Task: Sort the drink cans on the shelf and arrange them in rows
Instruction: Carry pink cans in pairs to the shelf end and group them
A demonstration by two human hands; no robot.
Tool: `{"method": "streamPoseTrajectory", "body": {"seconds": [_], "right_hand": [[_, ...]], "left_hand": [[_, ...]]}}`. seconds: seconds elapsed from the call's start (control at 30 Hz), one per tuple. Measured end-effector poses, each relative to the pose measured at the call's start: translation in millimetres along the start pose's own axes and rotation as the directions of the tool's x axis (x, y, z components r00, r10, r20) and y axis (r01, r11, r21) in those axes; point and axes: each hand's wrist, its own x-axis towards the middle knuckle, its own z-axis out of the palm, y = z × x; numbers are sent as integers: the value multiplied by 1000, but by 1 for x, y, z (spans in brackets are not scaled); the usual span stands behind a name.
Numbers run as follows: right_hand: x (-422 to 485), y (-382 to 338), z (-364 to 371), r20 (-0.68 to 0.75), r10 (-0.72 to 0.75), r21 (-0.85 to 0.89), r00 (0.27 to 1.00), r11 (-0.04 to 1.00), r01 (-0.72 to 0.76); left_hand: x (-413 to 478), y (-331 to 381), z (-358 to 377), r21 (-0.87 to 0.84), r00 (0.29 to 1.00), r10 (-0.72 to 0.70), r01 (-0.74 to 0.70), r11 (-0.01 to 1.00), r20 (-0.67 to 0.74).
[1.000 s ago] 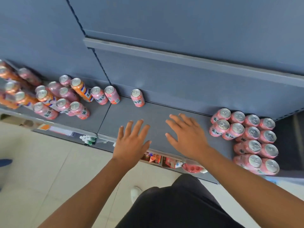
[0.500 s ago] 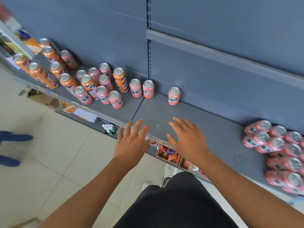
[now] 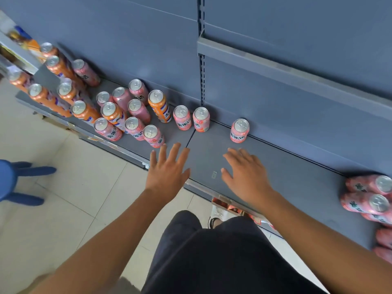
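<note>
Trousers (image 3: 212,262) of dark cloth fill the bottom of the view, with a white shoe (image 3: 216,217) on pale floor tiles (image 3: 63,209) below the shelf's front lip. Both forearms reach forward over the flat grey metal shelf (image 3: 297,177). The left hand (image 3: 167,172) is open, fingers straight and spread, holding nothing. The right hand (image 3: 246,177) is open too, fingers loosely fanned and palm down; whether either one touches the shelf cannot be told.

Just beyond the left fingertips stands a slim pink can (image 3: 153,136), upright, its long axis vertical and its silver pull-tab lid facing up. Behind it and to the left is a loose cluster of pink and orange cans (image 3: 114,115), all upright and cylindrical, some touching. A taller orange can (image 3: 159,107) stands at the cluster's right side. Next to it two pink cans (image 3: 182,118) stand side by side, and a lone pink can (image 3: 239,131) stands apart near the blue-grey back panel (image 3: 275,102). At the far right edge a tight group of pink cans (image 3: 369,184) shows blurred, lids toward the camera.
</note>
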Motion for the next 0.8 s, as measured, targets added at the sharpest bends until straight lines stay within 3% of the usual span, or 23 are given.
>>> {"method": "streamPoseTrajectory", "body": {"seconds": [0.17,0.3,0.4,0.6,0.7,0.8], "right_hand": [[18,8,10,15,51,10,999,999,-51],[36,9,23,63,174,40,983,983,-176],[51,6,27,91,311,100,946,942,-320],[82,1,30,77,524,159,848,833,-529],[97,4,32,60,605,197,794,773,-604],[112,10,38,69,668,353,741,679,-644]], "left_hand": [[40,-20,5,-15,998,58,-58,998,22],[78,-43,13,-40,993,115,-115,993,-5],[108,-59,18,-68,989,150,-149,986,-4],[154,-68,16,-85,996,85,-81,993,40],[173,-72,23,-240,998,64,-56,969,26],[189,-73,38,-492,995,-48,86,866,89]]}}
